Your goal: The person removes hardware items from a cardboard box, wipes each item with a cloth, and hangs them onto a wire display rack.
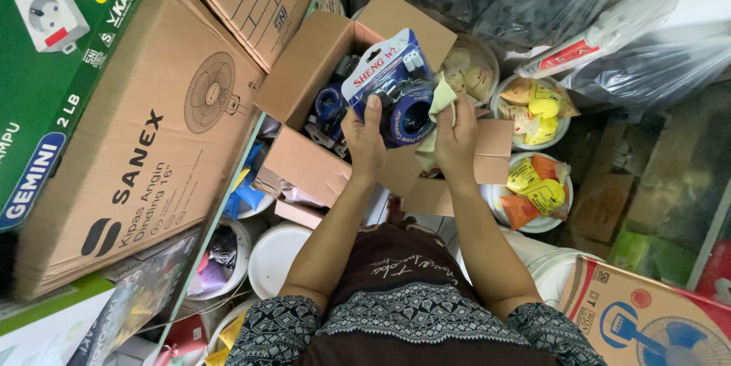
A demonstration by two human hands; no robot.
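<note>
The left hand [364, 136] held a blue blister pack [392, 84] over the open carton [320, 69], thumb pressed on its front, fingers closed behind it. The right hand [457, 134] was closed on a pale cloth [435, 118] touching the pack's right edge. To wipe well, I judged, the left grip should stay firm at the lower edge while the cloth swept the plastic face, keeping the pack above the carton.

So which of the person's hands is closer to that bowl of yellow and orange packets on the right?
The right. The right hand, holding a pale cloth, is beside the bowl of yellow and orange packets. The left hand is farther away, gripping the blue blister pack over the open box.
</note>
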